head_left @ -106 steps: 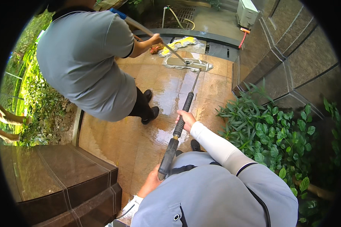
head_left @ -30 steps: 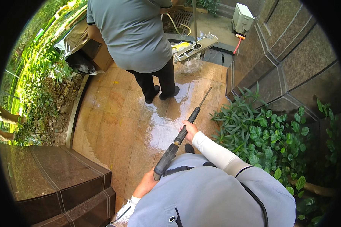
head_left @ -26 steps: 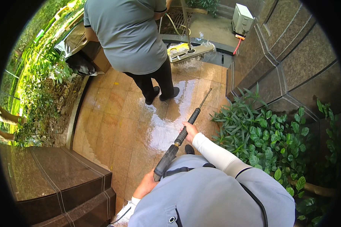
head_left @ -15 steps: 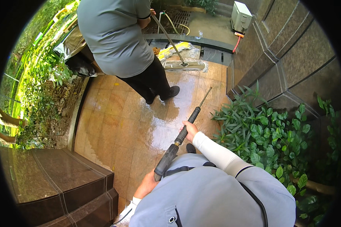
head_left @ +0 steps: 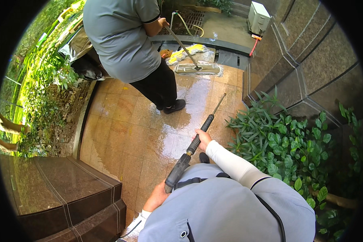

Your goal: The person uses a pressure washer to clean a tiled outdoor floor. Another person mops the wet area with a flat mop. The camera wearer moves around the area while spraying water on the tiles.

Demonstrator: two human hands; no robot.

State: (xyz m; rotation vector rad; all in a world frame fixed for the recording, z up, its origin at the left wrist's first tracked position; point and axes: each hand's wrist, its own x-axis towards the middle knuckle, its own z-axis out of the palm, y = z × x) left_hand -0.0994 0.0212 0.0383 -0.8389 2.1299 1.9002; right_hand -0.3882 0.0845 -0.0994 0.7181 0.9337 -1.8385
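A: What's different now?

B: The flat mop (head_left: 197,69). A second ago its head was tilted up off the floor (head_left: 121,133); now it lies flat near the far edge, just on the near side of a yellow and grey mop cloth (head_left: 189,53). The co-worker (head_left: 123,44) holding its pole has also shifted a little to the left

A: And what does that mean for the work?

B: I'd judge the mop is the tool in use, while the spray wand (head_left: 192,146) is simply held; I see no jet at its tip

A: Where does the wand sit?

B: Above the near part of the floor, slanting from the wearer's waist toward the far right corner, its tip well apart from the mop

A: And the hands?

B: They've barely moved. The right hand (head_left: 203,139) is closed round the ribbed sleeve, its arm reaching forward. The left hand (head_left: 157,196) sits low by the waist, wrapped about the rear handle; its fingers are mostly hidden, so I can't tell whether they squeeze a trigger
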